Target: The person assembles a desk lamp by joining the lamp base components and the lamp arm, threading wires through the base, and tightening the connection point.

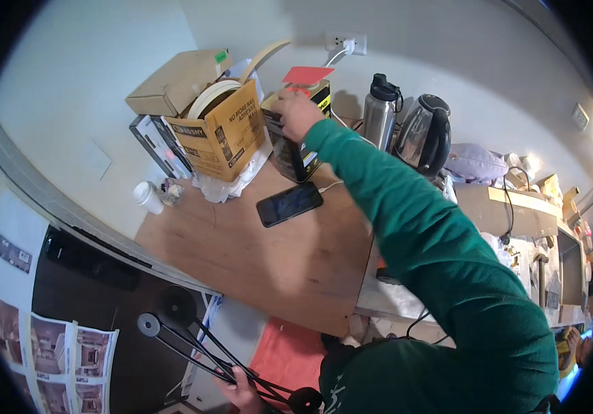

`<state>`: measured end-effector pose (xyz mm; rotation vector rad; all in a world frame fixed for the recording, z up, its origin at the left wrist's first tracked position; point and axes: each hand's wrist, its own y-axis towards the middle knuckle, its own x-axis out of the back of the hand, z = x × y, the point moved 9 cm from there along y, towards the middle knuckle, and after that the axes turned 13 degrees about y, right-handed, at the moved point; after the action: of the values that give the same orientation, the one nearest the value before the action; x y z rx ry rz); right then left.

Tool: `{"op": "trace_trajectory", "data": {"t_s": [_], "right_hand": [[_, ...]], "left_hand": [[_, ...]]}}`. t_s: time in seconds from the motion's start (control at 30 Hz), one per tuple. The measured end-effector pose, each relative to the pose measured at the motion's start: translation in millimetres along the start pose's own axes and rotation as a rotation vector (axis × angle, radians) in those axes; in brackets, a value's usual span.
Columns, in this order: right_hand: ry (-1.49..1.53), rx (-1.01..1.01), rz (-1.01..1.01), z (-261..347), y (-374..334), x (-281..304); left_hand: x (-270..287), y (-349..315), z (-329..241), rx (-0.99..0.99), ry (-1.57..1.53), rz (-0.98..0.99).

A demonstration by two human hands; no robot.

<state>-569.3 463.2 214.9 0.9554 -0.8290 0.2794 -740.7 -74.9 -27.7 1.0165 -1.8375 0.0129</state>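
Note:
My right hand (298,116) reaches to the back of the wooden tabletop. Its fingers are bent around the upper part of a black-and-yellow rectangular tin (303,155); the thumb is mostly hidden. A flat red piece (308,74) sticks up at the tin's top, with a smaller red bit beside my fingers. Low in the view, my left hand (240,390) is closed around several thin black rods (207,360) with round discs at their ends, held beside the table. A black phone (289,204) lies on the tabletop in front of the tin, with a white cable plugged in.
Left of the tin stands an open cardboard box (220,141) holding white rolls, beside a closed carton (176,83). A white paper cup (147,197) is near the left wall. A steel bottle (380,114) and a kettle (423,134) stand right of my forearm. Cluttered shelves (517,210) lie further right.

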Motion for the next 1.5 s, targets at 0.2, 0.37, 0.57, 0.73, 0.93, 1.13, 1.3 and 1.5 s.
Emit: {"op": "trace_trajectory", "data": {"t_s": [0.2,0.37,0.57,0.73,0.93,1.13,1.3,1.5], "right_hand": [[0.172,-0.116,0.016,-51,-16,44],[-0.154,-0.517,-0.336,-33,-31,42],[-0.095,-0.722,-0.64,-44,-47,27],[-0.106,-0.703,-0.641,-71,-33,32],[-0.064,-0.441,-0.659,-50,-9,83],[0.217,-0.376,-0.624,-25,-61,231],[0.156,-0.259,-0.85,22,-127,335],[-0.143,-0.294,-1.042,96,-288,468]], "left_hand": [[-9,86,-26,0.414,-0.79,0.122],[-31,119,-29,0.41,-0.844,0.164],[-39,124,-23,0.472,-0.772,0.177],[-14,111,7,0.072,-0.076,0.093],[-8,104,16,0.511,-0.837,0.089],[-4,134,-36,0.485,-0.869,0.083],[-24,150,3,0.395,-0.909,0.037],[-54,110,-251,-0.12,-0.83,0.455]]}}
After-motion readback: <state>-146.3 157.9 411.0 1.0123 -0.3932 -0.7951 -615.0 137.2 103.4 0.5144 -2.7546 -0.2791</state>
